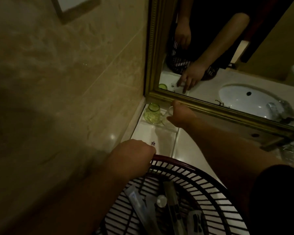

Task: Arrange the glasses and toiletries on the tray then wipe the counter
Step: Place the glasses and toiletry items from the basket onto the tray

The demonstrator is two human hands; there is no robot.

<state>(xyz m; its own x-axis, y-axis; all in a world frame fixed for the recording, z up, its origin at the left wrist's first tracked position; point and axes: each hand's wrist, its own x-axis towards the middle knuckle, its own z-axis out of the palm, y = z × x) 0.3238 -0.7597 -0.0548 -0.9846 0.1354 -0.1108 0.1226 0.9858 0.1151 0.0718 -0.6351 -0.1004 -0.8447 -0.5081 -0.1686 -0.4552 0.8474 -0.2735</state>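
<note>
Head view, dim bathroom corner. White tray [161,139] sits on the counter [190,146] in the corner, against the tiled wall [66,73] and under the gold-framed mirror [210,48]. Green glass [152,113] stands on the far end of the tray, close to the mirror frame; looks mouth-down, not certain. Small crown logo printed on the near part of the tray. Right hand [180,116] reaches over the tray's far end, just right of the green glass, fingers curled around a clear glass [170,110] that is mostly hidden behind the hand; only a bit of rim shows, so cannot tell if it rests on the tray or is lifted. Left hand [136,155] is closed tight on the rim of a dark slatted basket [193,184] at the near edge of the counter, touching the tray's near end. Inside the basket: wrapped toiletries [139,206], long thin packets, plus a small round white cap; details blurred. Mirror reflects both hands, the basket and the white sink [244,97]. Faucet at right edge, blurred.
</note>
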